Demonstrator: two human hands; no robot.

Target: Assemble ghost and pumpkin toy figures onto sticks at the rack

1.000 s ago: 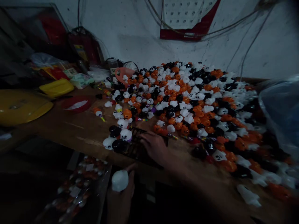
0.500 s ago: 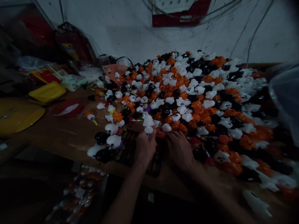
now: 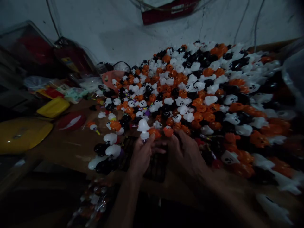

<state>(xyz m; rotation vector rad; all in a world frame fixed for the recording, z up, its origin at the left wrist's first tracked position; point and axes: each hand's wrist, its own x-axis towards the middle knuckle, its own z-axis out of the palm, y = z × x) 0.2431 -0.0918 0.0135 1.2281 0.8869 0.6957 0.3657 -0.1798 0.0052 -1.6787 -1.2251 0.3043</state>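
Note:
A white ghost figure (image 3: 143, 126) with a pale collar stands upright out of my left hand (image 3: 142, 155). That hand's thumb and index finger are closed around its lower end, while other fingers stretch to the right. An orange-red figure (image 3: 168, 131), apparently a pumpkin, is at the fingertips of my right hand (image 3: 186, 152), whose fingers are bent around its near side. Most of the right hand's grip is hidden by its own back. Under both hands lies a black slotted tray (image 3: 155, 172). Another orange pumpkin figure (image 3: 155, 132) lies just behind my left thumb.
A large heap of white, orange and black figures (image 3: 182, 82) covers the table's back and right. Several larger ones (image 3: 113, 151) sit left of the tray. Further left are a red lid-like piece (image 3: 72, 121), yellow plastic items (image 3: 53, 107) and plastic bags. A transparent bag (image 3: 295, 76) stands far right.
The view has shifted slightly. My hands have moved a little apart; the orange-red figure has moved right with my right hand. Some left-hand fingers have stretched out, with the white ghost figure still held.

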